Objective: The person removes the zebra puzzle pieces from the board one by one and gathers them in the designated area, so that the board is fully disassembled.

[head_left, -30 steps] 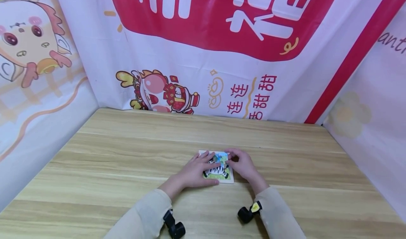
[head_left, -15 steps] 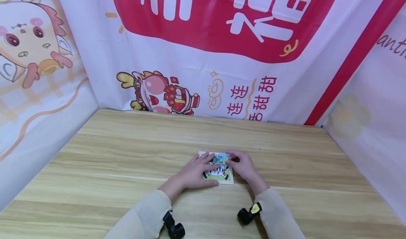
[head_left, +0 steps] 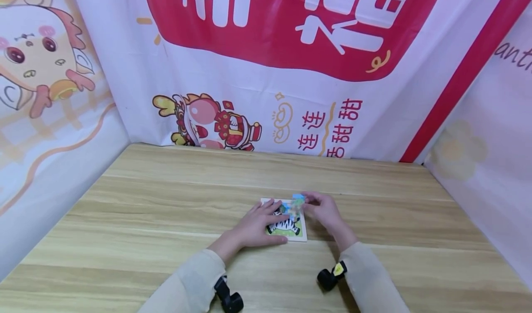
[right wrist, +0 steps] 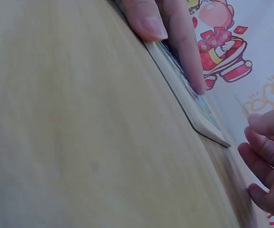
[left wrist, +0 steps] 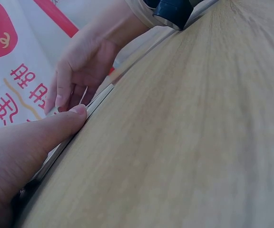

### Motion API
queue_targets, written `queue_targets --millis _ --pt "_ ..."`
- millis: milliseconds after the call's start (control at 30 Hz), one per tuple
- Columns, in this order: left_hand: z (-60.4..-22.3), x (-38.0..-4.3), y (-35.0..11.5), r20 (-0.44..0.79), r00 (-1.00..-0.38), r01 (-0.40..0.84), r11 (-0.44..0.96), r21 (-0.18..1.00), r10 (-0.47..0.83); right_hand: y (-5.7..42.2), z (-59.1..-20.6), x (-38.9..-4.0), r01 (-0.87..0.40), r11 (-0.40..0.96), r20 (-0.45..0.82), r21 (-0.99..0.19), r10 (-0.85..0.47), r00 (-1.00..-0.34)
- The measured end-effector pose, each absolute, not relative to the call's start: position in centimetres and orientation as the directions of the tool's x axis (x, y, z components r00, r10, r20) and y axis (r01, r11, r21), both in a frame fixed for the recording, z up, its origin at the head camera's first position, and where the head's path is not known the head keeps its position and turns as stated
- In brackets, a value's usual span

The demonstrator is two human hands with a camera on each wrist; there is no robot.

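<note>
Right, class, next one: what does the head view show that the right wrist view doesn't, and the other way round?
Only the head view clearly shows the zebra picture, the light-blue piece in the grip of the right hand, and the wrist cameras.

Only the right wrist view gives a low, side-on look at the board and a close thumbnail of the left hand.

Both share the two hands, board, table and cartoon figure.

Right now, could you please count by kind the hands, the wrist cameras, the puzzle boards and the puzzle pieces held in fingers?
Left hand and right hand: 2
Black wrist cameras: 2
Zebra puzzle board: 1
Held puzzle piece: 1
Total: 6
</note>
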State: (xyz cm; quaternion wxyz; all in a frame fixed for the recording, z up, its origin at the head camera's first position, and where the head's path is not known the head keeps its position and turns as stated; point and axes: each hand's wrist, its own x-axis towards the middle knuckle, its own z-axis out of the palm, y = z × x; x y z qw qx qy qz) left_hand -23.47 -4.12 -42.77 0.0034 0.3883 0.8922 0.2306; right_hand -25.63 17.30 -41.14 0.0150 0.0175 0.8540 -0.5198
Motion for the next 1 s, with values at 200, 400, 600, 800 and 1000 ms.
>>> queue_targets --millis 200,400,600,800,1000 --pt "-42.8 -23.4 -4.1 0.171 -0.699 0.692 0.597 0.406 0.694 18.1 -40.0 -25.8 0.006 0.474 -0.018 -0.880 -0.019 -1.000" --pt "-42.9 -23.5 -4.1 0.175 -0.697 0.695 0.595 0.403 0.695 19.2 -39.0 -25.5 0.000 0.478 -0.010 -0.878 -0.020 -1.000" --pt "-43.2 -23.6 -4.1 0.183 -0.699 0.696 0.600 0.395 0.691 20.8 -38.3 -25.2 0.017 0.448 -0.016 -0.894 0.006 -1.000" --pt "-43.3 -23.6 -4.2 0.194 -0.699 0.700 0.604 0.380 0.688 22.6 -37.5 -24.8 -0.084 0.432 0.079 -0.898 -0.030 -0.996" --pt "-43.4 -23.7 -4.1 0.183 -0.704 0.694 0.609 0.385 0.686 25.0 -36.7 -24.2 -0.163 0.468 0.160 -0.869 -0.045 -0.986"
